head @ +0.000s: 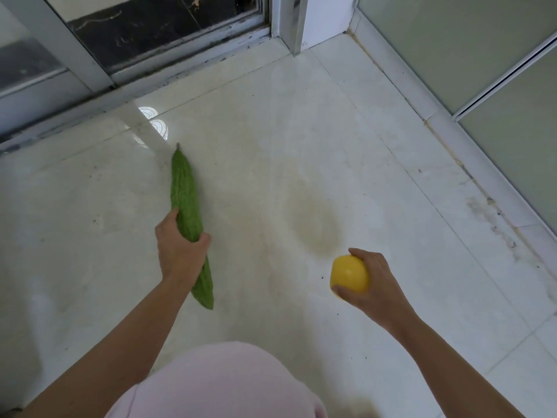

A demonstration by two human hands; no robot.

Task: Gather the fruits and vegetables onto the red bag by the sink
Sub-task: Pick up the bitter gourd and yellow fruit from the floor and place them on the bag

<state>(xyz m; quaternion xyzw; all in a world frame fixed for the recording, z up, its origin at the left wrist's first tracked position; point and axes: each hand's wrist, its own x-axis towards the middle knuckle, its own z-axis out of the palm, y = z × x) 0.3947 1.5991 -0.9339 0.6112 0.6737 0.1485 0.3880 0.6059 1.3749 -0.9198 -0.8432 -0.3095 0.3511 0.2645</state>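
Two items in hand: both carried above the floor, neither set down.
Left hand [177, 251]: grip wrapped around the middle of a long bumpy green bitter gourd [187, 206], stem tip pointing away toward the sliding door track [187, 55].
Right hand [373, 285]: grip closed on a smooth yellow fruit [348, 274], possibly a pepper, can't tell which.
Floor [301, 131]: pale glossy tiles, brownish stain between the hands, no other produce lying in sight.
Red bag, sink: not in view.
Progress: pickup looks done for these two; carry and drop-off on the bag remain.
Leftover produce elsewhere: unknown.
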